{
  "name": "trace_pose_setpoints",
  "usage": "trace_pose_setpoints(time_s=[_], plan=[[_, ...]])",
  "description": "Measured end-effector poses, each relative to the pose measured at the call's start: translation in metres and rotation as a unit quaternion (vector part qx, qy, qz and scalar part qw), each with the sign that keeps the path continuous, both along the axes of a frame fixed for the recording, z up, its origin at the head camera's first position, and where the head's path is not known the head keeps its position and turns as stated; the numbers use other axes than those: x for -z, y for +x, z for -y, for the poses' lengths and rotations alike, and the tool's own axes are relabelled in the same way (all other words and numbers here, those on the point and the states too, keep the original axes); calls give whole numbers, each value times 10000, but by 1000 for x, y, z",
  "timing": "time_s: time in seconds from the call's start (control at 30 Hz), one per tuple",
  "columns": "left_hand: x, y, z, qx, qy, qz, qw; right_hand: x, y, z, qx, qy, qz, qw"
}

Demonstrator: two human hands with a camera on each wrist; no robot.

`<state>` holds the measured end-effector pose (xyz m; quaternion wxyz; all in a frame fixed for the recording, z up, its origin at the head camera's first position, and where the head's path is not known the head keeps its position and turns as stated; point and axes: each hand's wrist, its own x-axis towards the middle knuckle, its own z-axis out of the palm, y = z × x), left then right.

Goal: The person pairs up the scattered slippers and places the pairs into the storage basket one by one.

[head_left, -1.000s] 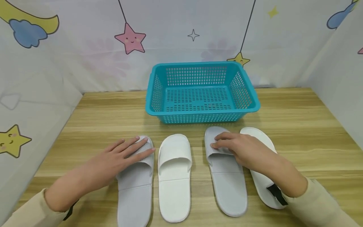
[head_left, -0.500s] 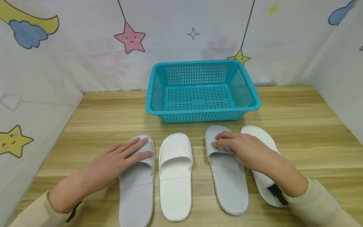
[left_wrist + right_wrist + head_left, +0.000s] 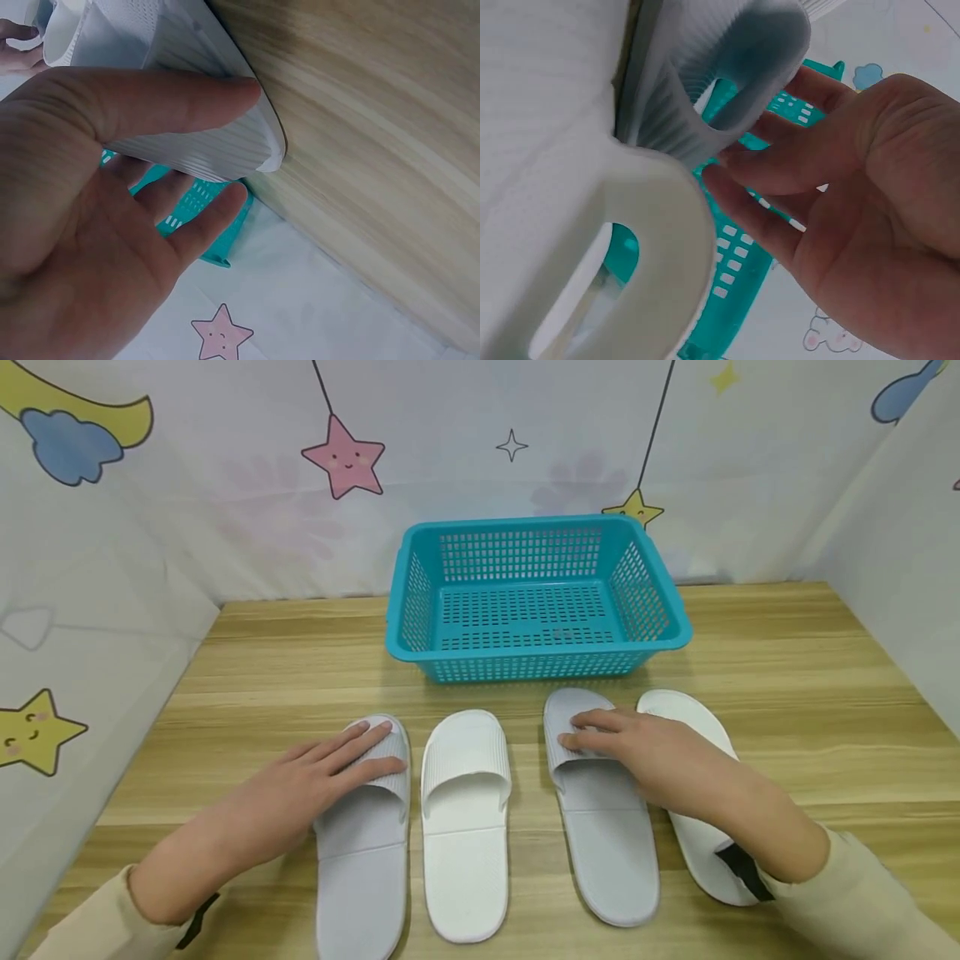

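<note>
Evidently relaxed, both hands lie on slippers in front of the blue-green plastic basket [image 3: 536, 652], on the person's side of it. Its perforated walls slope outward, and it stands near the back of the wood-grain table [image 3: 810, 693]. The left hand [image 3: 322, 777] rests fingers spread and nearly straight across the ribbed strap of the left grey slipper [image 3: 362, 868], which lies in front of the basket and just beyond its left end. The right hand [image 3: 652, 756] is arched, its fingers loosely bent and touching the strap of the right grey slipper [image 3: 609, 852], in front of the basket's right part.

Untouched by the fingers, the left white slipper [image 3: 467, 877] lies in front of the basket's left part, between the two grey ones. The right white slipper [image 3: 701, 864] slants in front of the basket's right corner, partly hidden beneath the right hand and forearm. Both grey slippers and the left white slipper point their toes toward the basket. Behind the basket hangs a pale fabric backdrop [image 3: 450, 443] printed with stars and clouds. Beige sleeves [image 3: 862, 893] cover the forearms.
</note>
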<state>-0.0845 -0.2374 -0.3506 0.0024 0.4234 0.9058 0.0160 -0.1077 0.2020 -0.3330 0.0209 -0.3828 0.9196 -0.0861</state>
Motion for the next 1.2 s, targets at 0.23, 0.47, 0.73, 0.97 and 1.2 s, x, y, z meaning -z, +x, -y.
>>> trace_pose_setpoints(time_s=[0.23, 0.47, 0.73, 0.97, 1.2], plan=[[0, 0, 0, -49, 9, 24, 10000, 3, 5, -1, -170, 270, -200, 9993], [-1, -1, 0, -138, 26, 98, 9999, 5, 7, -1, -146, 314, -288, 9990], [-1, -1, 1, -129, -7, 87, 9999, 9, 13, 4, -88, 346, -265, 9990], [-5, -4, 1, -52, -49, 185, 9998, 10, 16, 5, -52, 333, -446, 9984], [-10, -5, 4, -111, -125, 374, 9992, 13, 17, 8, 65, 292, -300, 9991]])
